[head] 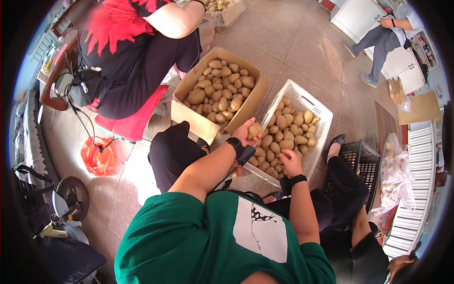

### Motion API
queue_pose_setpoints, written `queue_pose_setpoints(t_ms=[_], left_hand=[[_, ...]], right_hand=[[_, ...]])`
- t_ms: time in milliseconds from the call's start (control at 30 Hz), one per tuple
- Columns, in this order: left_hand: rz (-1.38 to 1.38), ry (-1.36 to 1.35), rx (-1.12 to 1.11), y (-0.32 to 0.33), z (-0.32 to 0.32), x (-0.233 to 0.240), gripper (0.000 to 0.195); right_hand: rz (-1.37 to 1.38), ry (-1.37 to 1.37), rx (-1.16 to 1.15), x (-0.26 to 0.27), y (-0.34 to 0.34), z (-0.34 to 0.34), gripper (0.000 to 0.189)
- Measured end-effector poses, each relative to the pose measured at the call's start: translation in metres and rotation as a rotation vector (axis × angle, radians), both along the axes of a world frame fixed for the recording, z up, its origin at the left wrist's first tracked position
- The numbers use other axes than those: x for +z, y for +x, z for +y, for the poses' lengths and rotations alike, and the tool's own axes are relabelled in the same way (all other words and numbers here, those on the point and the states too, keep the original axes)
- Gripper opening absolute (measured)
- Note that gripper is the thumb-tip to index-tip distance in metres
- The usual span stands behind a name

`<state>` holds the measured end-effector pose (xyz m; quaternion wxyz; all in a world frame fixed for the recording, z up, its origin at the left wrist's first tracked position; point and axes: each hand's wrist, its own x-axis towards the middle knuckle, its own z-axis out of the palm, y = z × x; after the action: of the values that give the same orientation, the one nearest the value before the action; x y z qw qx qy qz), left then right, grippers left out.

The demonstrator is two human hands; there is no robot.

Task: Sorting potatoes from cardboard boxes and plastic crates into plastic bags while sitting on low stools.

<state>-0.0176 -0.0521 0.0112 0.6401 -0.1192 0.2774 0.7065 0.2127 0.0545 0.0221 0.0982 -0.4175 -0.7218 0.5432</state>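
Observation:
My left hand (242, 132) is palm up, with its fingers around a single potato (254, 131). It is between the cardboard box (195, 126) and the white plastic crate (308, 93). Loose potatoes (286, 132) lie in the crate, which slants in front of me. Over the crate's near right part, my right hand (292, 163) hovers low above the potatoes or touches them, fingers curled; whether anything is under them is hidden. The open cardboard box is heaped with more potatoes (222, 88).
A person in red and black sits on a red-covered seat (131, 115) at the left. Another person's legs (349, 181) and black crates (365, 174) are at the right. Someone in grey trousers (376, 53) stands farther off. An orange plastic bag (97, 159) lies on the floor.

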Motion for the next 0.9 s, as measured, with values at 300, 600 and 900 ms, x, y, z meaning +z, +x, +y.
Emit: queue_pose_setpoints(t_ms=[300,600,900], left_hand=[[-0.163,-0.069,0.418,-0.04,-0.001,-0.039,0.034],[-0.177,-0.124,0.816,-0.071,0.001,-0.039,0.022],[-0.189,-0.047,0.956,-0.085,-0.004,-0.058,0.023]], right_hand=[[-0.099,-0.107,0.003,-0.004,0.005,-0.002,0.031],[-0.092,-0.211,-0.087,0.003,0.004,-0.009,0.027],[-0.131,-0.19,-0.055,-0.009,0.004,-0.004,0.027]])
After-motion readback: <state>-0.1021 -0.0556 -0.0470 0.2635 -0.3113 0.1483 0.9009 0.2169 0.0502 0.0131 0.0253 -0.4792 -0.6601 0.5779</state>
